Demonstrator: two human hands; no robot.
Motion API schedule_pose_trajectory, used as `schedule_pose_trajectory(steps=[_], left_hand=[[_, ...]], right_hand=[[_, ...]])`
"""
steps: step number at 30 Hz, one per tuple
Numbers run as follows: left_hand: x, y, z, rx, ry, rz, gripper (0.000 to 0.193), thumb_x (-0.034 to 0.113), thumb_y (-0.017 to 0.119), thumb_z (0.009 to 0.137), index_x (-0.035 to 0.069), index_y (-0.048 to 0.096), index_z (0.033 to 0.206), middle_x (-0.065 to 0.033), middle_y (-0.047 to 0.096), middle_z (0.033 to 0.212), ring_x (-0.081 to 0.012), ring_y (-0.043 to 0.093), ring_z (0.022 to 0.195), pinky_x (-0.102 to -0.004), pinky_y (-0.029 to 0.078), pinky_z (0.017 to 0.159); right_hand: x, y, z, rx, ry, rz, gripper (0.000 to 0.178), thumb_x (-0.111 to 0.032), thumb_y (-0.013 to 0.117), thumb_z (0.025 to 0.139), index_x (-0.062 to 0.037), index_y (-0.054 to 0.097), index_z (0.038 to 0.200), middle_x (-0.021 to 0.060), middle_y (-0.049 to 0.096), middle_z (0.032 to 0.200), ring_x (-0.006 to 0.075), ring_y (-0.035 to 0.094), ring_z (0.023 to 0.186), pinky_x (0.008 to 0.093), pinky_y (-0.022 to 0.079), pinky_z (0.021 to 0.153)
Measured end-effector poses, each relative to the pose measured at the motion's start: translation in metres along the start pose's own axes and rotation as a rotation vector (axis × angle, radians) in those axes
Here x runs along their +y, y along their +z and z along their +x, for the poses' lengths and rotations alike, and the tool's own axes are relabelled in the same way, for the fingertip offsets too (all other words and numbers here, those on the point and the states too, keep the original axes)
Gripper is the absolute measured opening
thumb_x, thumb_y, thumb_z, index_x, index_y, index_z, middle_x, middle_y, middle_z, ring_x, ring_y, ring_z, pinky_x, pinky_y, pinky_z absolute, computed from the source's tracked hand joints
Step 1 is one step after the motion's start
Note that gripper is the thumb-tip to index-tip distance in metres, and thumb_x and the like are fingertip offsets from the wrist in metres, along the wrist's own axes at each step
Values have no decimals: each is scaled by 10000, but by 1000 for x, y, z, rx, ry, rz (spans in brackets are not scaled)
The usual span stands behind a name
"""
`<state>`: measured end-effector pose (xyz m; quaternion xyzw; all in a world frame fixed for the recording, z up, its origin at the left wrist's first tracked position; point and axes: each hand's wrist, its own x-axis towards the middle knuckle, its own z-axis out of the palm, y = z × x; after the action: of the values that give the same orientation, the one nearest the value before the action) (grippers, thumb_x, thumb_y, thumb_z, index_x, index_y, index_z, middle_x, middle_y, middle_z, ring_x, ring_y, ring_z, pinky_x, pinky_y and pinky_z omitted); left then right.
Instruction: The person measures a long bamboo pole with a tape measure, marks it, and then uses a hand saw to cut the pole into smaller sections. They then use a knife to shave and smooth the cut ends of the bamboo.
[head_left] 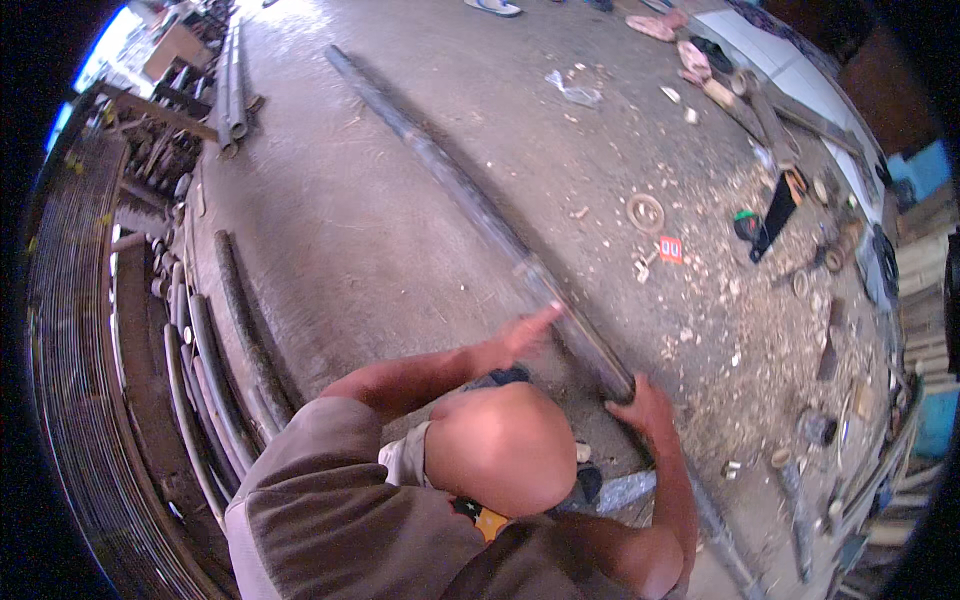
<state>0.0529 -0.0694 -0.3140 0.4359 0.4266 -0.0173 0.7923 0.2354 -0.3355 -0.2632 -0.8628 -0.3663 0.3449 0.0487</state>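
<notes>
A long dark bamboo pole (450,180) lies slantwise on the floor, from the far left toward my right side. My right hand (648,408) grips its near part, with the thumb on one side and the fingers on the other. Farther along the pole is my left hand (520,340), slightly blurred. One of its fingers is stretched out and reaches the pole's surface beside a paler strip. Nothing shows in that hand. Beyond my right hand, a dark length of pole (725,540) runs toward the lower edge; whether it is the same piece is hidden.
Wood chips (700,370) litter the right floor around a handsaw (778,215), a green-and-black tape measure (746,225), a tan ring (645,212) and a small orange-red card (670,250). More poles (215,370) lie at left beside stacked corrugated sheets (75,330). A short pole piece (795,510) lies lower right.
</notes>
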Motion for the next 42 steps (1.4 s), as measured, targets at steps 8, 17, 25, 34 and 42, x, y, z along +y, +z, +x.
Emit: schedule_pose_trajectory(steps=[8,17,25,34,42], left_hand=[[37,-93,126,415,268,-222,811,570,781,845,9,464,1339,-174,605,1212,-297,624,1060,-495,552,842],[54,1,136,250,149,-61,808,449,824,835,5,429,1382,-215,489,1410,-370,540,1254,-600,459,1022],[53,61,60,201,1016,1397,896,454,839,762,121,470,1507,-245,392,1512,-420,328,1438,-621,256,1175],[74,107,78,-415,792,1920,905,575,806,753,119,516,1479,-192,536,1419,-381,433,1404,-612,255,1199],[92,170,156,-607,847,1760,868,604,748,831,92,505,1489,-251,473,1513,-432,420,1421,-525,368,1171]], right_hand=[[85,43,-48,95,50,8,864,-531,821,676,-75,547,1356,253,677,1217,444,655,1123,519,517,964],[138,13,-57,322,208,-139,810,-532,815,735,-116,522,1366,218,626,1250,418,594,1207,531,455,1039],[133,38,-56,385,232,-196,804,-540,841,730,-127,542,1352,178,627,1234,395,582,1202,513,450,1032],[134,45,-53,468,225,-212,817,-565,835,710,-140,553,1348,163,640,1220,371,602,1181,500,451,1013],[169,9,-46,713,195,433,695,-524,728,898,-20,590,1357,279,659,1233,453,652,1116,488,534,952]])
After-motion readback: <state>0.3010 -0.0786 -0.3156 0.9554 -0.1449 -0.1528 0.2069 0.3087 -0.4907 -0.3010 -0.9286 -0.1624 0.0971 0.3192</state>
